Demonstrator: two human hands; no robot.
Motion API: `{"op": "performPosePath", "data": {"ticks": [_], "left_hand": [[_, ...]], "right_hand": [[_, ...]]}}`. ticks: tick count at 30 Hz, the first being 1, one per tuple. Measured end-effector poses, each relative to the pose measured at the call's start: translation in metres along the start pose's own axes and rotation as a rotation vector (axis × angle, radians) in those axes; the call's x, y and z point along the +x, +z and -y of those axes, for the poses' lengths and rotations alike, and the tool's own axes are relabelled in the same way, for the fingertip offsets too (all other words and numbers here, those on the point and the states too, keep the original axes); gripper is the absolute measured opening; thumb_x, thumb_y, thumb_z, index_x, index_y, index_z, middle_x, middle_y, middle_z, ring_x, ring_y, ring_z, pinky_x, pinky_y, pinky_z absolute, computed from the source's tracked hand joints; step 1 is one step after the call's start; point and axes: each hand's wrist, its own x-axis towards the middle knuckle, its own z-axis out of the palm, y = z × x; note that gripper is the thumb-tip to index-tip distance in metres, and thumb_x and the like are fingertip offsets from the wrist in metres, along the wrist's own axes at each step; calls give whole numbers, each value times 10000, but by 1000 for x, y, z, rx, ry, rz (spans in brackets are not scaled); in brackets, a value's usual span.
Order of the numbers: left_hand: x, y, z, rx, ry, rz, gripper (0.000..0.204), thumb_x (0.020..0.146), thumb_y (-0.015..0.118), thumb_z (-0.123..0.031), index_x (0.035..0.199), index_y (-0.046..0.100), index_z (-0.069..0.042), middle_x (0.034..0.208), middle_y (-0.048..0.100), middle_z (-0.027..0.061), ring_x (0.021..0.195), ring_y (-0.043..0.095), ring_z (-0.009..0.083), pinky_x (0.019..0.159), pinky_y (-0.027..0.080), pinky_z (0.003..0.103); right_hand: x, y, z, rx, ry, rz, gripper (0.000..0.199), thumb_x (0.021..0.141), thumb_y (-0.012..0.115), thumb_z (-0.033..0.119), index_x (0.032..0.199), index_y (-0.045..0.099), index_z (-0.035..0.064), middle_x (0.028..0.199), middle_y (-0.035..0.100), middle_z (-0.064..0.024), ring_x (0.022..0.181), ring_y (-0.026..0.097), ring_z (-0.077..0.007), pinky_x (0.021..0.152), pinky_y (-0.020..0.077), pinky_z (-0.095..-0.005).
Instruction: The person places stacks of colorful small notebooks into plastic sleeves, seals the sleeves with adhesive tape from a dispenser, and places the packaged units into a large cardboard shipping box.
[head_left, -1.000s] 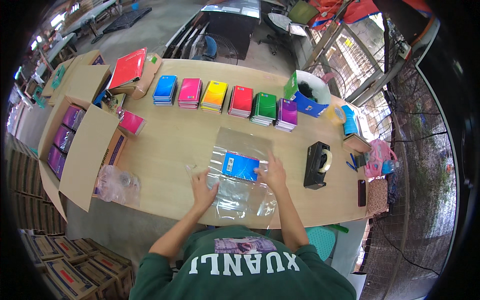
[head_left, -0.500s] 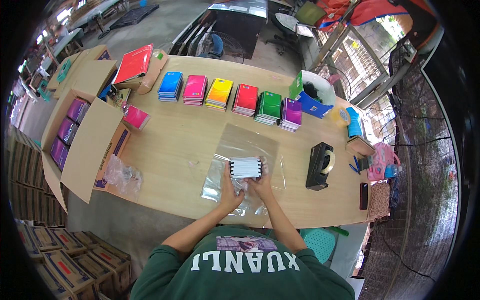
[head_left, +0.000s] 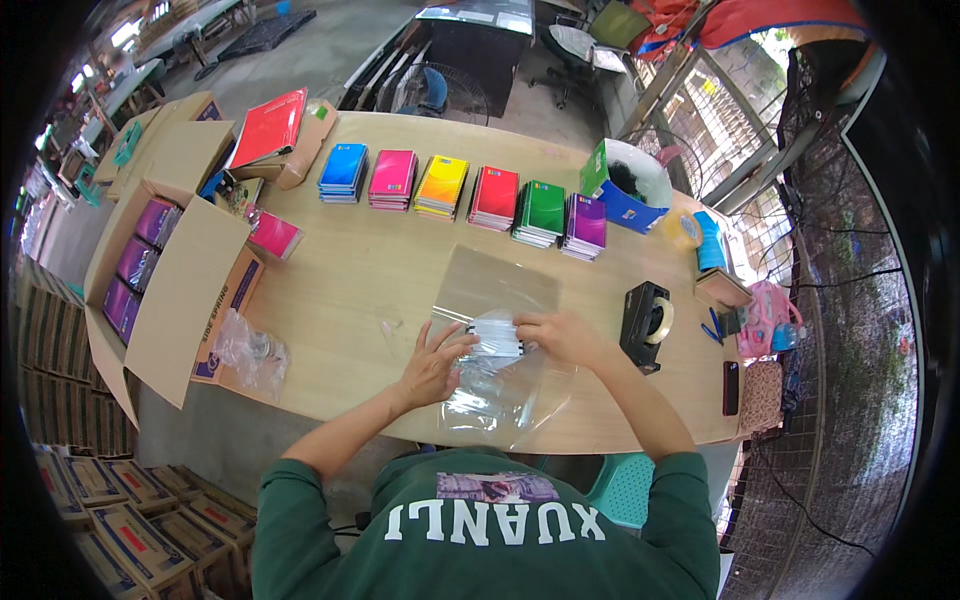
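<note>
1. the bundle of notebooks [head_left: 492, 337] lies near the front middle of the tabletop [head_left: 370, 280], stood with its white page edges up, on top of a clear plastic bag [head_left: 497, 395] whose loose end runs off toward the front edge.
2. the left hand [head_left: 432, 362] rests on the bundle's left end, fingers spread and lightly curled; they press on it rather than close round it.
3. the right hand [head_left: 562, 337] covers the right end, fingers bent over the top edge so the bundle is pinched between both hands; how tight the grip is cannot be told from here.
4. to do this step well, i judge the stack should be kept square between the two palms, edges flush, so no single book slides out as the film is drawn around it.
5. the film looks thin and slack; keeping one hand's fingers on the bag mouth and the other on the stack would probably stop it from bunching.
6. a second flat clear sheet [head_left: 497, 283] lies just behind the bundle, touching or nearly touching it.
7. further back, a row of notebook stacks [head_left: 468, 193] runs across the tabletop in blue, pink, yellow, red, green and purple.
8. a black tape dispenser [head_left: 646, 322] stands just right of the right hand.
9. to the left, an open cardboard box [head_left: 165, 270] holds purple books, and a crumpled clear bag [head_left: 250, 350] lies beside its flap.
</note>
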Motion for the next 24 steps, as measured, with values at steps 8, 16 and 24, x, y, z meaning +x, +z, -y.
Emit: {"op": "performPosePath", "data": {"ticks": [8, 16, 24], "left_hand": [[48, -51, 12, 276, 193, 532, 1043, 628, 747, -123, 1488, 263, -459, 1583, 228, -15, 1469, 203, 277, 1165, 118, 617], [75, -47, 18, 210, 275, 626, 1036, 635, 749, -134, 1458, 259, -529, 1599, 151, 62, 1476, 118, 395, 1159, 120, 643], [56, 5, -9, 105, 254, -56, 380, 762, 720, -180, 1113, 614, -279, 1307, 534, 55, 1354, 406, 285, 1143, 64, 655]], "right_hand": [[39, 14, -15, 52, -152, 64, 78, 758, 653, 116, 833, 636, 128, 1002, 585, -58, 962, 596, -281, 796, 486, -430], [34, 71, -32, 442, -17, -436, 661, 686, 785, 168, 1305, 553, 156, 1262, 566, -132, 1177, 534, -334, 980, 420, -459], [44, 112, -31, 1180, 245, -386, 1080, 731, 808, 171, 1564, 121, 185, 952, 634, -85, 873, 582, -161, 837, 462, -329]]}}
